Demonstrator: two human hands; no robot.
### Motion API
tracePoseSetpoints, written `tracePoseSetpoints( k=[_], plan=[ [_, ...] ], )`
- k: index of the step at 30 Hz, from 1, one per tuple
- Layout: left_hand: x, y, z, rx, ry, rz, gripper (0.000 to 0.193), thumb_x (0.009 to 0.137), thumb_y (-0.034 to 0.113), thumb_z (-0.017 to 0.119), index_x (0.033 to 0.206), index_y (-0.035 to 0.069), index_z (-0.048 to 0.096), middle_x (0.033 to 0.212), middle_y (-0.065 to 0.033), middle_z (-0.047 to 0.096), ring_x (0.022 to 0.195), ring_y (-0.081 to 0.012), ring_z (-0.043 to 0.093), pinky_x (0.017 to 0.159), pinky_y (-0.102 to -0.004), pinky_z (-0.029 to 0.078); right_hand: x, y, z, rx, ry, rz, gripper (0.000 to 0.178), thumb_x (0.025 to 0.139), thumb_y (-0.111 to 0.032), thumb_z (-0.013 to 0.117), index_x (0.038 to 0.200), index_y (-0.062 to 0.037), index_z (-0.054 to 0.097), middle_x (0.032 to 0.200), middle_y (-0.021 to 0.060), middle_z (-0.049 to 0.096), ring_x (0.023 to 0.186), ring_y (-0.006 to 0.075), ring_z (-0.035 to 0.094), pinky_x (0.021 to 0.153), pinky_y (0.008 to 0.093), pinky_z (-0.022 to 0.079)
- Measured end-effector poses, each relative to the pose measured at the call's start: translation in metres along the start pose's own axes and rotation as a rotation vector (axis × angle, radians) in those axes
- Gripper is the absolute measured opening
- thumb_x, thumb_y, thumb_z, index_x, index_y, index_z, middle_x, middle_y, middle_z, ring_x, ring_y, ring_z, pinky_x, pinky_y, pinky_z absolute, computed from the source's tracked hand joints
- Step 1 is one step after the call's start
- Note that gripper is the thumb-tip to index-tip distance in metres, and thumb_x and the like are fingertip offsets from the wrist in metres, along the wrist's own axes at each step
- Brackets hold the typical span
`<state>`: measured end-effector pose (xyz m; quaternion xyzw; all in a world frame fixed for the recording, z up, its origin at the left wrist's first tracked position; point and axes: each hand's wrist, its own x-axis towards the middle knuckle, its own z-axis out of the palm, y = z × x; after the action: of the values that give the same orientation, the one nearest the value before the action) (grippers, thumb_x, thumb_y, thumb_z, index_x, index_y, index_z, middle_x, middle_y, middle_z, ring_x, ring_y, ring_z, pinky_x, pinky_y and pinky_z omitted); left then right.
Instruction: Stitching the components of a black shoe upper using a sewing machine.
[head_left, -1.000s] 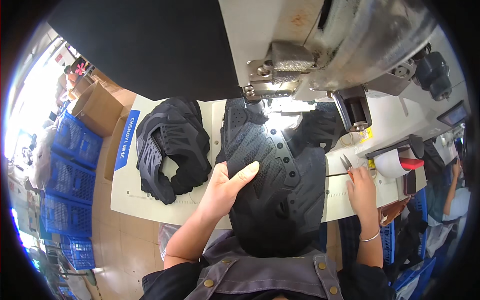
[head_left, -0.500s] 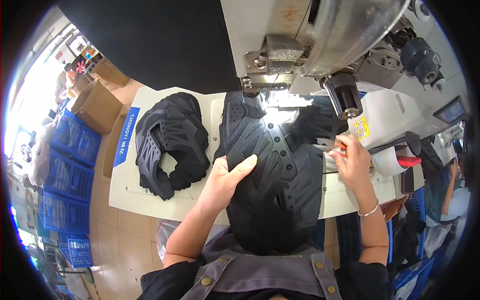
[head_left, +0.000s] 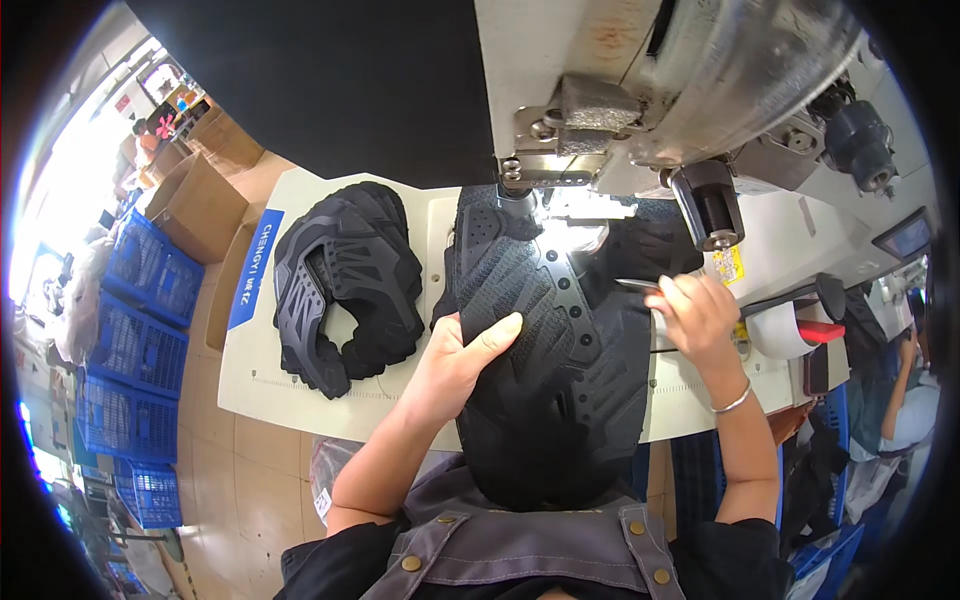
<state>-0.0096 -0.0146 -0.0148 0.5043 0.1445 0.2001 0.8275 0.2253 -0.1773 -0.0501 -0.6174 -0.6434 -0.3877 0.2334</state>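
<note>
Right hand (head_left: 700,312), fingers closed round snips (head_left: 636,285), had moved up over black upper (head_left: 535,385). Left hand (head_left: 452,368), fingers gripping black upper, steadied it beneath sewing machine (head_left: 575,115). We judged: slackened grip, stray blade, nicked material.

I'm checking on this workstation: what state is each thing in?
Sewing machine: brightly lit underneath
Black shoe material: spread out, partly beneath machine
Left hand: gripping that material, thumb on top
Right hand: closed around snips
Snips: held, blade opening unclear
Shoe-upper pile: curled, stacked
Bracelet: worn
</note>
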Motion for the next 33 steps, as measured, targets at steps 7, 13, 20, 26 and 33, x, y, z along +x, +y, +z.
tracePoseSetpoints(
  k=[7,13,20,26,33],
  plan=[
    [-0.004,-0.007,0.003,-0.012,0.090,0.023,0.022,0.086,0.007,0.050,0.103,-0.005,0.055,0.095,-0.0097,0.061,0.081,-0.0136,0.059,0.072,-0.0255,0.048,-0.058,-0.017,0.001,-0.032,-0.087,0.734,0.026,0.078,-0.010,0.061,0.100,0.0000,0.051,0.087,0.0125,0.052,0.077,0.0252,0.056,0.064,0.0336,0.045],
    [-0.015,-0.004,0.011,0.044,0.102,0.091,0.025,0.088,0.013,0.051,0.107,-0.003,0.053,0.098,-0.0056,0.059,0.086,-0.0099,0.055,0.078,-0.0246,0.044,-0.047,-0.018,0.006,-0.105,-0.302,0.644,0.036,0.080,-0.003,0.052,0.114,0.0030,0.045,0.111,0.0176,0.046,0.104,0.0307,0.047,0.088,0.0373,0.038],
    [-0.016,-0.006,0.009,0.048,0.082,0.120,0.027,0.089,0.015,0.050,0.109,-0.004,0.052,0.100,-0.0045,0.058,0.087,-0.0087,0.053,0.078,-0.0239,0.044,0.040,-0.012,-0.018,0.609,-0.145,0.991,0.044,0.079,-0.006,0.057,0.119,0.0038,0.042,0.116,0.0144,0.050,0.109,0.0212,0.046,0.096,0.0320,0.032],
    [-0.016,-0.002,0.008,0.128,0.084,0.140,0.027,0.089,0.014,0.049,0.109,-0.004,0.052,0.099,-0.0044,0.058,0.087,-0.0088,0.053,0.078,-0.0240,0.044,0.039,0.013,-0.039,1.125,-0.101,0.930,0.015,0.083,-0.010,0.056,0.093,0.0013,0.052,0.084,0.0019,0.057,0.074,0.0048,0.049,0.066,0.0189,0.041],
    [-0.013,0.014,-0.001,0.136,0.079,0.085,0.026,0.088,0.013,0.051,0.105,-0.006,0.053,0.094,-0.0054,0.060,0.082,-0.0091,0.055,0.074,-0.0230,0.046,0.042,-0.021,-0.060,1.290,-0.085,1.150,0.025,0.085,-0.013,0.056,0.103,0.0033,0.053,0.090,0.0029,0.059,0.078,0.0060,0.052,0.070,0.0187,0.041]
  ],
)
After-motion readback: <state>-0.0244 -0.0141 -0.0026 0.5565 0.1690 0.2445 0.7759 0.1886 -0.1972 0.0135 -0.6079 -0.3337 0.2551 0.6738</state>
